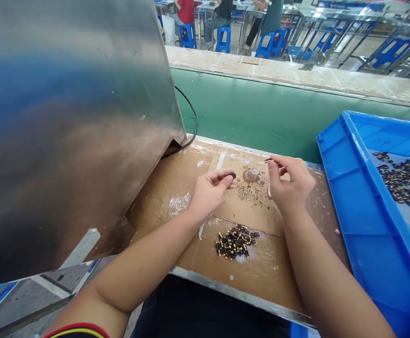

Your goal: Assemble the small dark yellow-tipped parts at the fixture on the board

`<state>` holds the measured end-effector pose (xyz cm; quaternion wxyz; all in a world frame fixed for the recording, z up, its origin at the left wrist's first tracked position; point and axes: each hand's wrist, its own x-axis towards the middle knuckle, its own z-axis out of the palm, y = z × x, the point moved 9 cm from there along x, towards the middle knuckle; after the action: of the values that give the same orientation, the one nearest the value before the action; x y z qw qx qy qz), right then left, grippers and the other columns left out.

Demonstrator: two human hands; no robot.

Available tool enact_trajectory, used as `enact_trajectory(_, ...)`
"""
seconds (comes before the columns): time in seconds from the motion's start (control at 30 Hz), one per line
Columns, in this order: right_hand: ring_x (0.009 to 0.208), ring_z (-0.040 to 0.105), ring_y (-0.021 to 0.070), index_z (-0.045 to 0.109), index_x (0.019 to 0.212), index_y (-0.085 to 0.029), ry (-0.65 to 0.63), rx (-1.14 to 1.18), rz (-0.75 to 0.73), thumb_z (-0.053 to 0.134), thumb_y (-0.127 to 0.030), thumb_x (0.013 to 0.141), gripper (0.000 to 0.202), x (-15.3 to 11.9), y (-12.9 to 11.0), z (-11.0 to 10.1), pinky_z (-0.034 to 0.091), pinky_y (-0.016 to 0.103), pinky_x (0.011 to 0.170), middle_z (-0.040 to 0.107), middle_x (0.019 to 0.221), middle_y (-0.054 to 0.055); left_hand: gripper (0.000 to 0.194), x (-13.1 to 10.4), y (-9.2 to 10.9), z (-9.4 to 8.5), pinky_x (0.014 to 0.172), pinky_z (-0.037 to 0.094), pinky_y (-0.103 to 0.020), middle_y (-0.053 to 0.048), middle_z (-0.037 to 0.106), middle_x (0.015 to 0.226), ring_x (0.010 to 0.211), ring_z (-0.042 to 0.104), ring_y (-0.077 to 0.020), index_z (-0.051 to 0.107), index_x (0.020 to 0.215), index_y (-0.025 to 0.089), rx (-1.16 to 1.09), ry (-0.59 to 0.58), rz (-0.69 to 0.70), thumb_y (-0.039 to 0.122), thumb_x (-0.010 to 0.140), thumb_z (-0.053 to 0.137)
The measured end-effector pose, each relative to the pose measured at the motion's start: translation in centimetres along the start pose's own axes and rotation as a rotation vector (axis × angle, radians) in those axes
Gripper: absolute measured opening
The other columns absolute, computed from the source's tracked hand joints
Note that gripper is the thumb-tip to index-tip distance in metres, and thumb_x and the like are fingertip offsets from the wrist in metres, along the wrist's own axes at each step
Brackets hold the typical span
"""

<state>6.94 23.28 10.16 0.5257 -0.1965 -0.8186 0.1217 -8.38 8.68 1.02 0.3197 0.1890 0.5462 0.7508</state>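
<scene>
My left hand (pixel 213 190) pinches a small dark round piece (pixel 232 175) between thumb and fingertips, above the brown cardboard. To its right, my right hand (pixel 291 180) is closed on a thin dark piece (pixel 268 160) that pokes out at the fingertips. Between the hands stands a small clear cup (pixel 252 174) on the stained cardboard (pixel 261 216). Below them, nearer the front edge, lies a pile of small dark pieces with yellow ends (pixel 236 241). A white stick-like thing (pixel 269 190) is partly hidden beside my right hand.
A large metal panel (pixel 67 117) fills the left side, with a black cable (pixel 195 115) behind it. On the right, a blue crate (pixel 370 225) holds many dark-and-yellow pieces (pixel 404 180). Beyond are a green belt (pixel 247 112), blue stools (pixel 223 39) and seated people.
</scene>
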Motion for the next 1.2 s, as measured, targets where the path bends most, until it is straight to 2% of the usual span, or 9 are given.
enact_trajectory(0.07, 0.08, 0.068, 0.0208, 0.076, 0.106, -0.025, 0.048, -0.051, 0.016, 0.066, -0.032, 0.095, 0.016, 0.5, -0.7, -1.0, 0.055, 0.036, 0.07, 0.078, 0.102, 0.006, 0.017, 0.1, -0.2, 0.0, 0.079, 0.062, -0.03, -0.008, 0.077, 0.09, 0.076, 0.071, -0.0134, 0.078, 0.097, 0.017, -0.089, 0.005, -0.03, 0.024, 0.082, 0.08)
enact_trajectory(0.2, 0.07, 0.068, 0.0208, 0.078, 0.099, -0.026, -0.116, -0.101, 0.083, 0.061, -0.037, 0.098, 0.02, 0.8, -0.9, -0.5, 0.055, 0.038, 0.068, 0.078, 0.086, 0.004, 0.018, 0.0, -0.6, 0.3, 0.073, 0.063, -0.029, -0.008, 0.076, 0.082, 0.071, 0.07, -0.0127, 0.077, 0.093, 0.015, -0.175, -0.014, -0.083, 0.025, 0.08, 0.083)
enact_trajectory(0.37, 0.088, 0.071, 0.0255, 0.076, 0.107, -0.026, 0.152, -0.112, 0.119, 0.062, -0.039, 0.096, 0.021, 0.9, -1.2, -3.8, 0.056, 0.04, 0.072, 0.077, 0.108, 0.008, 0.019, -0.4, -0.9, 0.7, 0.078, 0.064, -0.033, -0.01, 0.077, 0.088, 0.077, 0.072, -0.0146, 0.078, 0.094, 0.015, -0.201, -0.024, -0.107, 0.022, 0.077, 0.085)
enact_trajectory(0.5, 0.064, 0.063, 0.0195, 0.078, 0.093, -0.024, -0.102, -0.117, 0.181, 0.064, -0.04, 0.095, 0.022, 1.7, -1.1, -2.1, 0.05, 0.036, 0.061, 0.077, 0.082, 0.004, 0.02, -0.9, -0.6, 1.1, 0.079, 0.063, -0.033, -0.01, 0.077, 0.089, 0.077, 0.071, -0.0141, 0.079, 0.094, 0.016, -0.191, -0.046, -0.106, 0.021, 0.075, 0.086)
enact_trajectory(0.6, 0.069, 0.063, 0.0178, 0.075, 0.104, -0.023, -0.029, -0.057, 0.266, 0.063, -0.039, 0.096, 0.021, 1.9, -1.6, -3.8, 0.049, 0.035, 0.065, 0.076, 0.095, 0.006, 0.021, -1.2, -0.2, 1.2, 0.078, 0.063, -0.032, -0.009, 0.077, 0.087, 0.075, 0.07, -0.0135, 0.079, 0.096, 0.016, -0.168, -0.056, -0.101, 0.022, 0.076, 0.084)
enact_trajectory(0.73, 0.066, 0.06, 0.0167, 0.071, 0.095, -0.022, -0.188, 0.38, 0.585, 0.067, -0.042, 0.093, 0.021, -1.3, -0.9, -2.2, 0.047, 0.031, 0.059, 0.07, 0.08, 0.004, 0.019, -1.6, 0.4, 1.4, 0.076, 0.061, -0.032, -0.008, 0.077, 0.085, 0.073, 0.069, -0.0135, 0.078, 0.099, 0.017, -0.067, -0.079, -0.055, 0.02, 0.08, 0.08)
enact_trajectory(0.93, 0.065, 0.057, 0.0135, 0.058, 0.093, -0.023, -0.463, 1.024, 1.159, 0.073, -0.05, 0.086, 0.032, -8.4, -1.6, 2.4, 0.037, 0.023, 0.049, 0.077, 0.097, 0.009, 0.009, -3.0, 3.5, 2.4, 0.086, 0.061, -0.037, -0.007, 0.078, 0.094, 0.087, 0.072, -0.0179, 0.079, 0.095, 0.021, 0.276, -0.146, 0.324, 0.024, 0.087, 0.075)
enact_trajectory(1.07, 0.064, 0.058, 0.0127, 0.057, 0.095, -0.023, -0.443, 1.12, 1.232, 0.077, -0.047, 0.083, 0.033, -9.1, -2.1, 2.4, 0.034, 0.021, 0.047, 0.077, 0.102, 0.01, 0.017, -4.6, 5.6, 3.1, 0.09, 0.062, -0.038, -0.006, 0.079, 0.102, 0.094, 0.073, -0.0178, 0.079, 0.103, 0.027, 0.526, -0.175, 0.655, 0.019, 0.092, 0.068)
enact_trajectory(1.2, 0.066, 0.061, 0.0132, 0.06, 0.096, -0.023, -0.437, 1.099, 1.219, 0.076, -0.049, 0.083, 0.033, -9.1, -1.8, 2.3, 0.035, 0.021, 0.046, 0.076, 0.104, 0.009, 0.026, -5.5, 6.1, 3.9, 0.09, 0.063, -0.036, -0.007, 0.079, 0.11, 0.097, 0.075, -0.0178, 0.076, 0.112, 0.026, 0.714, -0.216, 0.834, 0.013, 0.093, 0.064)
